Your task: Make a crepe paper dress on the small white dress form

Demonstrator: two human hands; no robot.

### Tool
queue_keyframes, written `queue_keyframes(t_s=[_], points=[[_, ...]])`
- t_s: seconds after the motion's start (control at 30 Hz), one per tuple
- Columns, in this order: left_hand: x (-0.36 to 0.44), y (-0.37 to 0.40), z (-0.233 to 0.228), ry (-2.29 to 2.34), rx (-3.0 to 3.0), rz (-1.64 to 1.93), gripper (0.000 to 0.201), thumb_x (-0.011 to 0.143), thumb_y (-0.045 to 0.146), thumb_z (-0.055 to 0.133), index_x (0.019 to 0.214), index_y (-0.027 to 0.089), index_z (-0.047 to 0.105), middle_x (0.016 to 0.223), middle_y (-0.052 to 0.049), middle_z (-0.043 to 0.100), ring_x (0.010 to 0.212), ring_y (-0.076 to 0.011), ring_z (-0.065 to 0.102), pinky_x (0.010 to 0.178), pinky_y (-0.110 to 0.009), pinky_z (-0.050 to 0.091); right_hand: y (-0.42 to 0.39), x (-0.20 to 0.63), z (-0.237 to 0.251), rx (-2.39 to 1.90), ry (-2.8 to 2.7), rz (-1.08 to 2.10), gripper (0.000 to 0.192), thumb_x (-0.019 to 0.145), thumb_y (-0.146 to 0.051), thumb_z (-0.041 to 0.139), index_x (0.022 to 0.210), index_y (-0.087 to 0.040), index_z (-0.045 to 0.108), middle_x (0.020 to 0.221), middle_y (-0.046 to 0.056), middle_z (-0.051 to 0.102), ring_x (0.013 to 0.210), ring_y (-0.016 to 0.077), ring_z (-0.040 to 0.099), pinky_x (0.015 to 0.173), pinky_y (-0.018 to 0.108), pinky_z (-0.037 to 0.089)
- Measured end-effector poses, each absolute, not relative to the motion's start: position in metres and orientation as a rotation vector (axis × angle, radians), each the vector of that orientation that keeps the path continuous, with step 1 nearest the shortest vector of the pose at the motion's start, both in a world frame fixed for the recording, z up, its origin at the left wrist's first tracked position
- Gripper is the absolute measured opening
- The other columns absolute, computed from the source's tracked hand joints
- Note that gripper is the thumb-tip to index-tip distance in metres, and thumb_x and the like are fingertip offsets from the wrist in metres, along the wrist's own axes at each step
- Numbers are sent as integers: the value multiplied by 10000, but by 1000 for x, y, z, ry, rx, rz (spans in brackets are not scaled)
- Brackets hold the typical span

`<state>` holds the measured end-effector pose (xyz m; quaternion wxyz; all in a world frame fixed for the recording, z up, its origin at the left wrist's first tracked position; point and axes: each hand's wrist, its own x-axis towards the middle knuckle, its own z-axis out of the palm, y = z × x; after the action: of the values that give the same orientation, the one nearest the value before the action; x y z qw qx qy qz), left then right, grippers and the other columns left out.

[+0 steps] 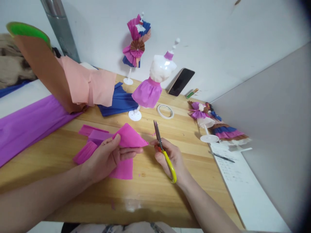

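Observation:
My left hand (108,155) pinches a folded piece of bright pink crepe paper (128,136) between thumb and fingers, its pointed corner facing right. In my right hand (172,158) are scissors (167,161) with a yellow handle, blades closed and pointing up and away. The right fingertips are close to the paper's pointed corner; whether they touch it I cannot tell. Under and beside my left hand lie more pink paper pieces (125,170) and a purple strip (98,137). Beyond the hands stands a small white dress form (162,68) with a purple paper skirt (148,93).
A tape roll (167,117), phone (181,82) and green marker (192,93) lie toward the wall. Another dressed form (136,48) stands behind; more (205,123) stand right. At left are crepe paper rolls (89,84) and a bottle (62,32). A pen (224,158) rests on white paper (245,191).

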<state>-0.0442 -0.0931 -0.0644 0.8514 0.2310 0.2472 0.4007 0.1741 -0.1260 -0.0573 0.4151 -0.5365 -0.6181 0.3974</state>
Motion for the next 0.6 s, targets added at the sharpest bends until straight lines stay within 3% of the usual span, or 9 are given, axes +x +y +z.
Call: queue_keyframes(t_s=[0.1,0.17,0.23,0.3,0.37,0.5,0.6], points=[[-49,-97,-64,557,751,928,241,908,404,628,814,226,760,908,-17,785,1019,-240,719,913,-341,579,-128,168,-60,-1235,-1274,1315,501,788,-647,634,997,-194,585,622,-24,528,473,109,449,413,222,339],[-54,-101,-64,575,1157,960,218,951,333,569,1024,257,759,1076,-36,762,1168,-247,648,1020,-380,519,-130,163,-59,-1175,-1068,1458,489,765,-630,673,982,-207,557,618,-14,583,480,132,522,433,242,409],[-59,-105,-65,514,1631,982,355,961,235,531,1300,264,634,1325,-76,645,1308,-254,535,1106,-400,439,-131,158,-57,-1125,-920,1561,483,731,-617,714,943,-213,554,612,-9,609,493,148,563,488,277,473],[-61,-107,-69,435,1996,1001,507,942,164,520,1439,258,488,1472,-98,506,1372,-259,459,1138,-389,398,-133,153,-55,-1089,-822,1645,492,698,-606,748,936,-218,562,600,-16,606,483,150,563,516,296,497],[-61,-109,-75,418,2224,999,599,921,121,522,1491,260,404,1515,-101,450,1388,-255,435,1150,-364,378,-135,148,-53,-1073,-781,1669,512,643,-581,797,933,-222,576,627,-19,604,507,150,564,534,296,500],[-57,-110,-78,404,2422,998,739,880,26,481,1545,268,267,1478,-116,495,1349,-242,484,1129,-350,400,-139,143,-55,-1131,-819,1609,492,557,-481,874,864,-219,595,685,-31,579,600,142,555,583,276,487],[-55,-110,-73,399,2412,939,786,834,12,471,1546,262,251,1502,-117,462,1372,-253,453,1115,-381,425,-138,144,-54,-1175,-830,1586,480,549,-407,883,889,-222,599,695,-41,566,622,141,547,586,269,469]])
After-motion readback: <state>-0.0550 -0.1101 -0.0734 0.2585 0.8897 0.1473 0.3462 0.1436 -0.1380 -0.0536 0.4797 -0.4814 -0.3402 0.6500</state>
